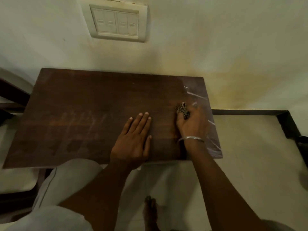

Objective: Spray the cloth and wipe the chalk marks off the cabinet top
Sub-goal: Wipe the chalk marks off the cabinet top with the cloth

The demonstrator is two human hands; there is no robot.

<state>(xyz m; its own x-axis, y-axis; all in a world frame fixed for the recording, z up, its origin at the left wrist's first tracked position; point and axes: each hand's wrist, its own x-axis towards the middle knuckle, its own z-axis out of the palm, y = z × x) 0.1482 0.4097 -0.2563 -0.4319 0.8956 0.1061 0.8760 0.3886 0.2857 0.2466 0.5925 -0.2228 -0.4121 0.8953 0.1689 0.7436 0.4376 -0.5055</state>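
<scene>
Now the dark patterned cloth (182,110) is sitting bunched up near the right edge of the brown cabinet top (83,97), just beside white chalk marks (196,95) streaking along that edge; fainter smears are showing left of the middle. My right hand (191,125) is gripping the cloth, fingers curled round it, pressing it to the wood, a metal bangle (191,138) circling the wrist. My left hand (133,139) is lying flat near the front edge, fingers straight and close together. A switch panel (116,22) is hanging on the wall behind, and my bare foot (150,210) is standing on the floor below.
</scene>
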